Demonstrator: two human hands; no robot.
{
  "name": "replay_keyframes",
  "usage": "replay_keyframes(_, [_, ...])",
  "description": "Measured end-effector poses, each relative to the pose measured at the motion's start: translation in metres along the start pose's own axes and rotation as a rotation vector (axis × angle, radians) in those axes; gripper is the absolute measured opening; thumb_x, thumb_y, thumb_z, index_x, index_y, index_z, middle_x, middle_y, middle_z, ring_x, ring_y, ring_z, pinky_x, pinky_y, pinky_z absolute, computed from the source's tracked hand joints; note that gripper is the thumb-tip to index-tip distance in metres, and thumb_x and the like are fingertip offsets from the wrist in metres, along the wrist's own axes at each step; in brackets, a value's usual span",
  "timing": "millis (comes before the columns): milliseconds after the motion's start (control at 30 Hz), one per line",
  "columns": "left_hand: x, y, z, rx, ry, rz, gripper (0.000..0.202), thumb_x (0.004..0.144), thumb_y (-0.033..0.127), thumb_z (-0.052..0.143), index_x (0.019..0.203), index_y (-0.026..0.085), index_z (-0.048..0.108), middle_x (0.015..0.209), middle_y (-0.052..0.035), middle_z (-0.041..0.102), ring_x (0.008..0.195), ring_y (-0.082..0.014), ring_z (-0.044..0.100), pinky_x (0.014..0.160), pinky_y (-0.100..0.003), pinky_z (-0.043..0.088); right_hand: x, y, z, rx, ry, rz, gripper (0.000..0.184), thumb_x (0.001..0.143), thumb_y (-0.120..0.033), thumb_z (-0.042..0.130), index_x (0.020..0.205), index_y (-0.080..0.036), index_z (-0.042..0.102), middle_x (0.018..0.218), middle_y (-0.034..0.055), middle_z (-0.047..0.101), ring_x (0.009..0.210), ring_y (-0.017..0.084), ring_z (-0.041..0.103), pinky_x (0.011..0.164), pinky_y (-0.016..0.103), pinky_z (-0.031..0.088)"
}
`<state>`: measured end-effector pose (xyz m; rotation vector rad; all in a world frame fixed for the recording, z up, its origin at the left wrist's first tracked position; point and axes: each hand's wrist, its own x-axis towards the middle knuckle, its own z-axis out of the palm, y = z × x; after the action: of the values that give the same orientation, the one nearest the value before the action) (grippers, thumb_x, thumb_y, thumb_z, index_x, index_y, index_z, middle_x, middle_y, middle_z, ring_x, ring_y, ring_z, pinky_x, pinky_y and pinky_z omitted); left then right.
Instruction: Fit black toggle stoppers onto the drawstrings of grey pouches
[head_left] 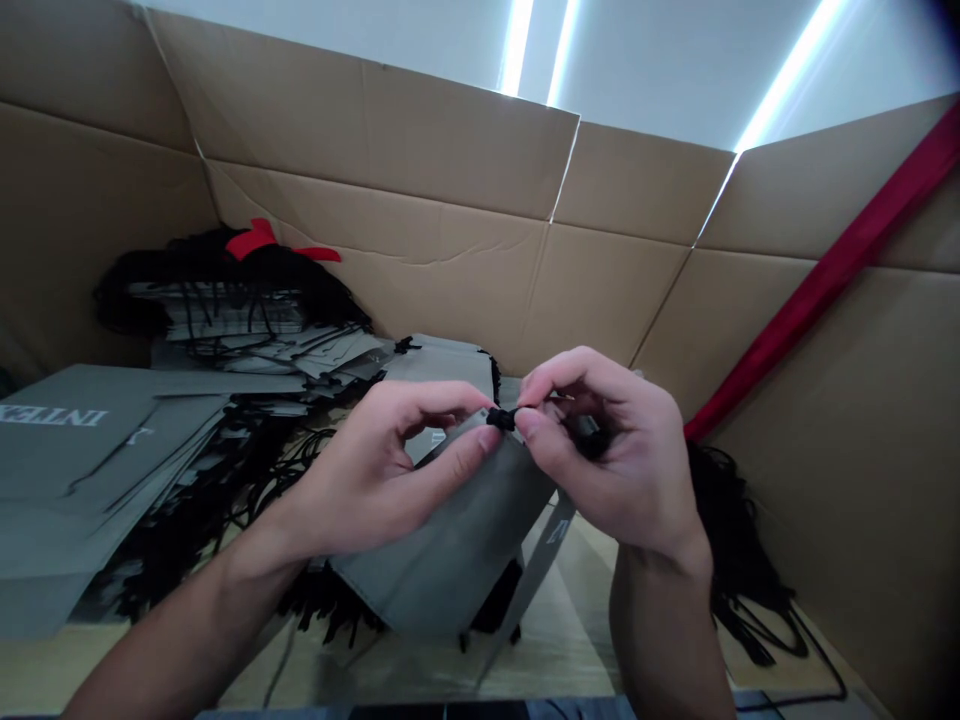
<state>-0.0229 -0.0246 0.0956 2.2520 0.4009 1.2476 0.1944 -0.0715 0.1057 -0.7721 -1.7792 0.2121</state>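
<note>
A grey printed piece point(457, 550), like a flat bag or folder, hangs tilted below my hands, and I cannot tell its exact kind. At its upper corner sits a knotted black cord point(501, 419). My left hand point(397, 460) pinches the left end of that knot between thumb and forefinger. From the other side, my right hand point(622, 450) is closed with thumb and fingertip on the cord, and more black cord shows inside its curled fingers. A narrow grey strip with white lettering point(551, 535) slants down under my right hand.
Stacked grey pieces with white print point(67, 470) and black cord fringes lie at left. Behind them is a pile topped with black cords point(225, 270) and a red strip point(253, 240). Loose black cords point(727, 520) lie at right. Cardboard walls point(420, 220) enclose the table.
</note>
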Motion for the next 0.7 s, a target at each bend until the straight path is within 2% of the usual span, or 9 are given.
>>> replay_keyframes(100, [0.000, -0.002, -0.001, 0.014, -0.045, 0.044, 0.012, 0.106, 0.018, 0.071, 0.105, 0.021, 0.083, 0.088, 0.0031, 0.078, 0.083, -0.0113, 0.073, 0.076, -0.020, 0.057, 0.000, 0.002, -0.004, 0.030, -0.072, -0.008, 0.015, 0.094, -0.009, 0.076, 0.103, -0.021, 0.072, 0.089, -0.0022, 0.068, 0.067, 0.008, 0.057, 0.059, 0.021, 0.050])
replay_keyframes(200, [0.001, -0.005, -0.001, -0.020, -0.111, 0.077, 0.016, 0.108, 0.018, 0.069, 0.115, 0.021, 0.083, 0.099, 0.0014, 0.084, 0.090, -0.0110, 0.077, 0.083, -0.018, 0.059, 0.000, 0.006, -0.009, 0.068, -0.205, -0.050, 0.029, 0.094, -0.014, 0.083, 0.122, -0.020, 0.076, 0.101, 0.0005, 0.072, 0.074, 0.009, 0.060, 0.064, 0.023, 0.053])
replay_keyframes(267, [0.002, -0.006, -0.002, -0.033, -0.152, 0.081, 0.017, 0.109, 0.019, 0.067, 0.114, 0.019, 0.084, 0.101, 0.0003, 0.085, 0.090, -0.0107, 0.077, 0.085, -0.017, 0.059, 0.001, 0.009, -0.012, 0.087, -0.280, -0.082, 0.035, 0.093, -0.016, 0.089, 0.126, -0.020, 0.078, 0.107, 0.0018, 0.076, 0.075, 0.009, 0.060, 0.064, 0.022, 0.052])
replay_keyframes(367, [0.004, -0.004, -0.004, -0.011, -0.175, 0.040, 0.017, 0.108, 0.017, 0.068, 0.103, 0.017, 0.084, 0.093, 0.0014, 0.084, 0.082, -0.0100, 0.074, 0.078, -0.016, 0.057, 0.003, 0.012, -0.015, 0.093, -0.312, -0.115, 0.028, 0.089, -0.009, 0.092, 0.114, -0.017, 0.080, 0.099, -0.0007, 0.076, 0.072, 0.006, 0.058, 0.062, 0.018, 0.049])
replay_keyframes(467, [0.004, -0.003, -0.006, -0.001, -0.185, 0.034, 0.017, 0.107, 0.017, 0.067, 0.105, 0.017, 0.084, 0.090, 0.0017, 0.082, 0.079, -0.0108, 0.073, 0.073, -0.017, 0.056, 0.004, 0.013, -0.015, 0.099, -0.320, -0.095, 0.027, 0.086, -0.004, 0.092, 0.106, -0.016, 0.078, 0.093, -0.0030, 0.073, 0.069, 0.004, 0.059, 0.060, 0.014, 0.048])
replay_keyframes(567, [0.002, -0.004, -0.007, 0.008, -0.180, 0.056, 0.017, 0.107, 0.019, 0.067, 0.104, 0.017, 0.084, 0.086, 0.0006, 0.081, 0.076, -0.0121, 0.072, 0.070, -0.019, 0.056, 0.003, 0.013, -0.013, 0.137, -0.323, -0.056, 0.029, 0.084, -0.004, 0.092, 0.104, -0.016, 0.075, 0.089, -0.0044, 0.072, 0.064, 0.003, 0.058, 0.056, 0.013, 0.047])
replay_keyframes(700, [-0.002, -0.005, -0.009, -0.053, -0.147, 0.086, 0.010, 0.104, 0.017, 0.073, 0.102, 0.020, 0.083, 0.090, -0.0008, 0.083, 0.076, -0.0129, 0.073, 0.071, -0.021, 0.057, 0.002, 0.013, -0.009, 0.177, -0.279, -0.061, 0.021, 0.087, -0.007, 0.088, 0.098, -0.018, 0.073, 0.079, -0.0065, 0.067, 0.058, 0.003, 0.054, 0.051, 0.013, 0.044])
